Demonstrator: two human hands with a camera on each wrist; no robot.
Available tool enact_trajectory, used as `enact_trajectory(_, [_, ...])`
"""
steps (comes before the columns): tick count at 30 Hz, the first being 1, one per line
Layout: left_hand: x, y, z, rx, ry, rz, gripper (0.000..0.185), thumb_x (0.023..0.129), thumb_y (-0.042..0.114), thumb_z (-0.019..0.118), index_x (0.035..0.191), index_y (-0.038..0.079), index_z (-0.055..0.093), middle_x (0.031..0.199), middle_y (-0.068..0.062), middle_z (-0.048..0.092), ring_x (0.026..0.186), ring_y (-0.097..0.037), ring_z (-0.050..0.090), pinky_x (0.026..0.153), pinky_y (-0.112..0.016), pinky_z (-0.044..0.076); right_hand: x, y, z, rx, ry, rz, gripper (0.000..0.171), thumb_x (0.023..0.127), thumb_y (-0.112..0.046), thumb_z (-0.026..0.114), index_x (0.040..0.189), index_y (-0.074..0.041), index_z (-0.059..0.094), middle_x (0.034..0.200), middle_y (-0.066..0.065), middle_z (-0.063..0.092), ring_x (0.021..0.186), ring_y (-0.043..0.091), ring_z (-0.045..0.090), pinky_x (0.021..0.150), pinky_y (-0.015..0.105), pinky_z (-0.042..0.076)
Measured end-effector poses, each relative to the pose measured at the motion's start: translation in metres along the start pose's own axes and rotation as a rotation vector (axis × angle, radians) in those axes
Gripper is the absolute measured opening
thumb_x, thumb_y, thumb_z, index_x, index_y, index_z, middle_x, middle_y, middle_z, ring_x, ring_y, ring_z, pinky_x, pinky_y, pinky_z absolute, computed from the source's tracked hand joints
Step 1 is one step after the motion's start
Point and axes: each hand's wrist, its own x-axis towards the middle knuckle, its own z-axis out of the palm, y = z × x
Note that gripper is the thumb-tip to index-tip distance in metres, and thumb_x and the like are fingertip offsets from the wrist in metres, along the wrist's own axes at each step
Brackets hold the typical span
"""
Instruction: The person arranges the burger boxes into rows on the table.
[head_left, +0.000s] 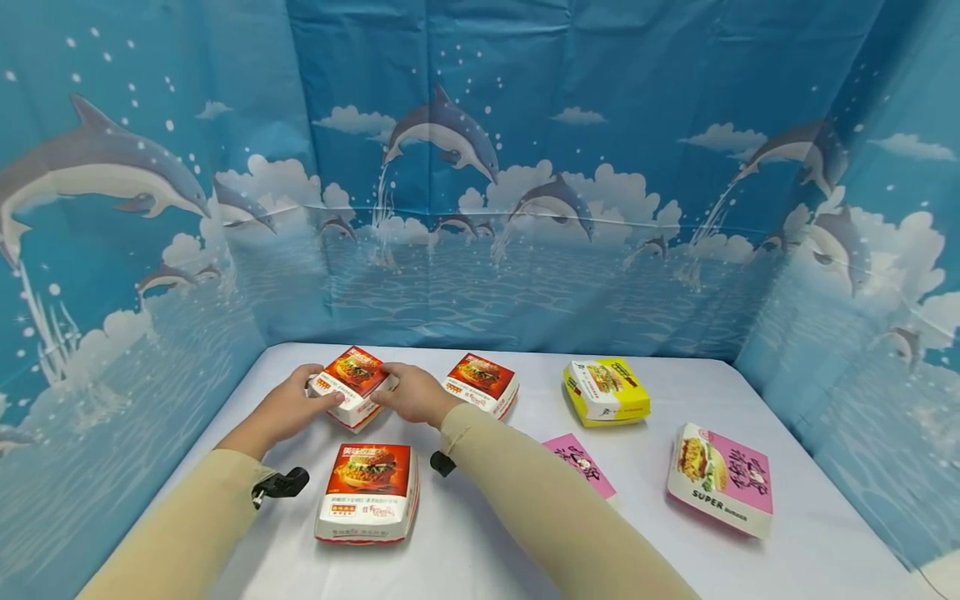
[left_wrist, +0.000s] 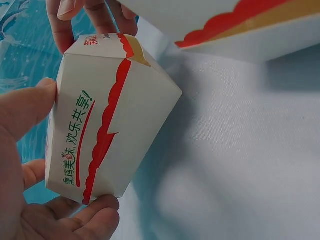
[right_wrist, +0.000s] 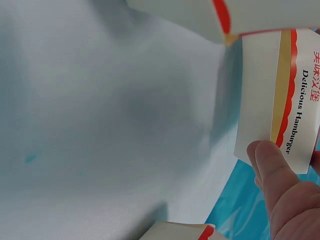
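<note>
A red-topped white burger box [head_left: 352, 383] is at the back left of the white table [head_left: 487, 533]. My left hand [head_left: 317, 398] grips its left side and my right hand [head_left: 390, 390] grips its right side. In the left wrist view the box's white side [left_wrist: 112, 115] with red wavy trim and green writing sits between my thumb [left_wrist: 25, 107] and my curled fingers [left_wrist: 95, 215], and fingertips of my right hand [left_wrist: 95, 15] touch its far end. In the right wrist view my thumb [right_wrist: 270, 165] presses the box's wall [right_wrist: 272, 95], printed "Delicious Hamburger".
A second red box [head_left: 367, 492] lies near me between my forearms and a third red box [head_left: 482, 383] sits just right of my right hand. A yellow box [head_left: 606, 390] and a pink box [head_left: 722, 477] lie to the right. A flat pink box [head_left: 581, 462] shows beside my right sleeve. Dolphin-print sheets wall the table.
</note>
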Motion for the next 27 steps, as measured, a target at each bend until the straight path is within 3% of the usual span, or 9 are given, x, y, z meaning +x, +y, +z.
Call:
enact_trajectory(7, [0.000,0.006,0.003,0.015,-0.014,0.002,0.104,0.095,0.068,0.064,0.165,0.003,0.021,0.165,-0.035,0.030,0.149,-0.054,0.036,0.114,-0.070,0.039,-0.001,0.005,-0.003,0.009,0.023,0.009,0.066,0.100,-0.049,0.070,0.159,-0.027,0.048,0.164,0.005,0.048,0.149,0.025,0.047,0.114,0.046,0.049])
enact_trajectory(15, [-0.002,0.011,0.006,0.040,-0.022,0.012,0.096,0.097,0.064,0.065,0.162,0.004,0.028,0.155,-0.035,0.043,0.135,-0.047,0.050,0.107,-0.065,0.047,-0.003,0.011,-0.005,0.022,0.035,0.000,0.066,0.101,-0.046,0.070,0.158,-0.021,0.049,0.164,0.007,0.048,0.151,0.028,0.046,0.116,0.048,0.047])
enact_trajectory(27, [-0.006,0.017,0.013,0.068,-0.029,0.039,0.085,0.099,0.060,0.064,0.158,0.006,0.035,0.150,-0.035,0.049,0.131,-0.048,0.055,0.102,-0.064,0.050,-0.007,0.019,-0.004,0.010,0.048,0.029,0.070,0.099,-0.049,0.072,0.159,-0.019,0.049,0.162,0.009,0.050,0.150,0.029,0.047,0.117,0.048,0.046])
